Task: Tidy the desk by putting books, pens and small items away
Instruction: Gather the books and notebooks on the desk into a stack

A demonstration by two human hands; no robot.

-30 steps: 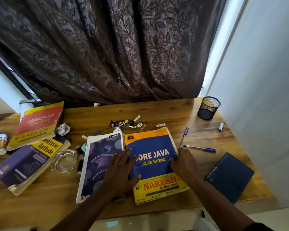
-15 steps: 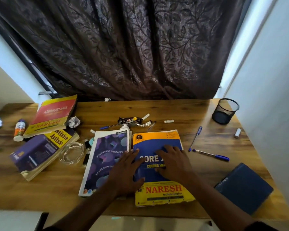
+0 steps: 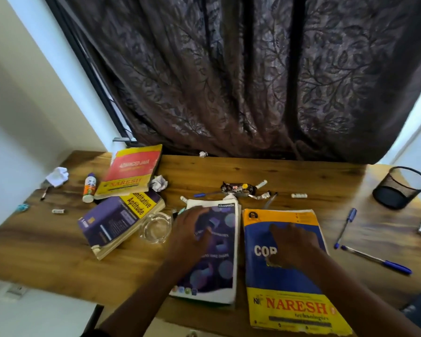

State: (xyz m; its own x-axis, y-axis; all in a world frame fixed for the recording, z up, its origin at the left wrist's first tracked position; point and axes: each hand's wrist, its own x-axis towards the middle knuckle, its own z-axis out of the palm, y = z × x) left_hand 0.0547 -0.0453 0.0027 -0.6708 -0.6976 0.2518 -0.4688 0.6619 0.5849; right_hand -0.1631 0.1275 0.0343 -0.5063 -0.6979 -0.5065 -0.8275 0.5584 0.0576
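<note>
- The left hand point(image 3: 197, 231) is laid flat, fingers spread, on the purple notebook point(image 3: 212, 254); nothing is gripped.
- The right hand point(image 3: 293, 242) is pressed open on the blue and yellow book point(image 3: 287, 271), just beside the notebook on the table point(image 3: 46, 251).
- Gathering of the books appears to be in hand.
- Next, one book would probably need stacking on the other; pens point(image 3: 377, 260) remain near the mesh cup point(image 3: 400, 187).
</note>
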